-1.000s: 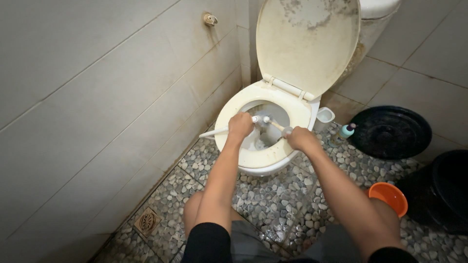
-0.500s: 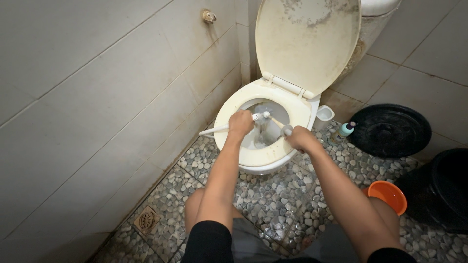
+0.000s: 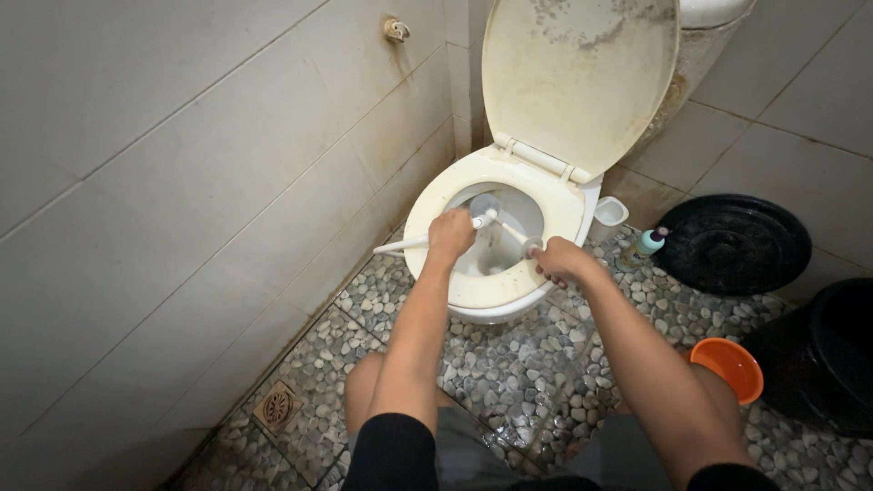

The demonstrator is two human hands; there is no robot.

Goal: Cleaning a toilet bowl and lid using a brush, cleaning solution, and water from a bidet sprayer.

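Observation:
My left hand (image 3: 452, 232) is closed around a white long-handled brush (image 3: 400, 245) whose handle sticks out to the left over the stained toilet seat (image 3: 435, 194). My right hand (image 3: 562, 261) grips a thin pale stick (image 3: 512, 231) with a round knob near my fingers. Its far tip meets the white brush's tip above the bowl (image 3: 498, 255). Both hands hover at the seat's front rim. The dirty lid (image 3: 582, 82) stands raised against the tank.
A tiled wall with a small valve (image 3: 394, 30) runs on the left. On the pebble floor lie a drain (image 3: 277, 407), a white holder (image 3: 607, 214), a small teal bottle (image 3: 646, 244), a black round lid (image 3: 732, 244), an orange bowl (image 3: 725, 366) and a black bucket (image 3: 832, 355).
Both hands have stayed over the bowl. The tips of the two tools have shifted slightly inside it, and my right hand sits a little lower at the rim.

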